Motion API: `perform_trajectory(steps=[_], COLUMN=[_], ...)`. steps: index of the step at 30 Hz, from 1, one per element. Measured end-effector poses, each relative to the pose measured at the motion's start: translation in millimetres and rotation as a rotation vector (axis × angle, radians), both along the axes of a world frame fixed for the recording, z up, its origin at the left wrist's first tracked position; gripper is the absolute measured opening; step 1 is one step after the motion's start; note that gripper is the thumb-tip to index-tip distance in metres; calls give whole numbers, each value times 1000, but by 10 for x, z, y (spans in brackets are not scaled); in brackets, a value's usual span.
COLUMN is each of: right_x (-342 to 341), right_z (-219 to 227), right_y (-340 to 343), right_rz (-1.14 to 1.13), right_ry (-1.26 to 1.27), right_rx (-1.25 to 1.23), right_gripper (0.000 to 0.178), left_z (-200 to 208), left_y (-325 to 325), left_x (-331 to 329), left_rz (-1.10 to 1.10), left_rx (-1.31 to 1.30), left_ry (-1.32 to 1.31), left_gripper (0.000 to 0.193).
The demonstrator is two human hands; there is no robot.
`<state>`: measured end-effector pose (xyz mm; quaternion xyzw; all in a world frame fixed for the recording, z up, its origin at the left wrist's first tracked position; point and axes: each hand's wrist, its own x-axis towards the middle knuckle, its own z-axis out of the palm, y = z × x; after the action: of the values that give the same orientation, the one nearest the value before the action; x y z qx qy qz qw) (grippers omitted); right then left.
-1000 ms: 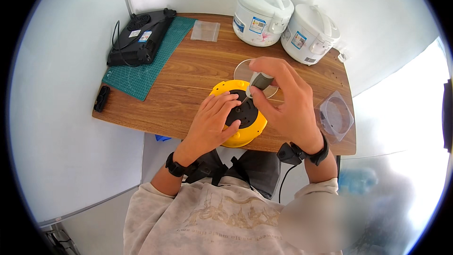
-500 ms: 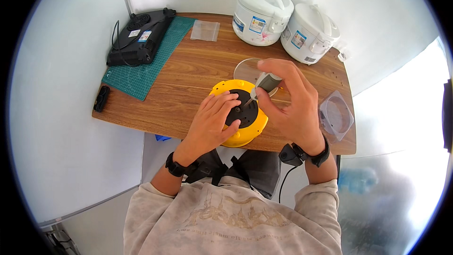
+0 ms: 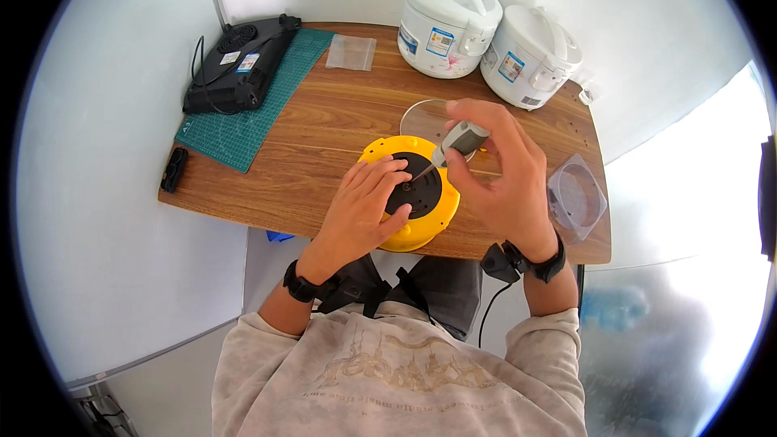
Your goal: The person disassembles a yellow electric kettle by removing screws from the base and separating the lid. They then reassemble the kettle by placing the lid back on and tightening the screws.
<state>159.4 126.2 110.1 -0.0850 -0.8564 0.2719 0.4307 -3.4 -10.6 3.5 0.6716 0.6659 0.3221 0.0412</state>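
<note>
From where I stand, the person wears a loose, pale beige T-shirt (image 3: 283, 392) with a mottled, washed-out look. A brown line drawing (image 3: 413, 368) spreads across its chest, a row of faint lettering on its near side. The short sleeves are wide. Dark grey trousers (image 3: 449, 295) show beyond the hem, with black straps (image 3: 414, 291) over them. Both the left hand (image 3: 356, 206) and the right hand (image 3: 510, 190) are bare; black wristbands (image 3: 552, 264) circle both wrists, the right one carrying a chunky black module (image 3: 498, 264) and thin black cable (image 3: 485, 316).

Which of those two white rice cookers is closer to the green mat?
The left rice cooker; the right rice cooker stands beyond it, farther from the green mat.
</note>
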Motion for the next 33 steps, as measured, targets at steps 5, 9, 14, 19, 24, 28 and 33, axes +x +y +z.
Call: perform_trajectory(steps=[5, 9, 14, 19, 24, 28, 33], right_x=[-31, -54, -78, -111, -141, -148, -108], right_z=[-41, -59, -24, 3, 21, -19, 72], right_y=[68, 104, 22, -50, -66, -78, -93], right_rz=[-28, -37, -28, 34, 93, 120, 56], right_ry=[11, 36, 47, 10, 19, 11, -24], right_rx=[-109, -109, 45, 110, 157, 192, 219], right_gripper=[39, 40, 41, 46, 46, 45, 49], left_z=[-1, 2, 2, -16, -2, -21, -1], left_y=[-2, 0, -3, -5, 4, 8, 5], left_x=[-1, 7, -1, -1, 8, 9, 6], left_rz=[-1, 0, -1, 10, 12, -3, 7], left_rx=[5, 9, 30, 69, 76, 105, 87], left_ry=[2, 5, 25, 41, 33, 27, 33], left_gripper=[38, 37, 37, 37, 38, 45, 37])
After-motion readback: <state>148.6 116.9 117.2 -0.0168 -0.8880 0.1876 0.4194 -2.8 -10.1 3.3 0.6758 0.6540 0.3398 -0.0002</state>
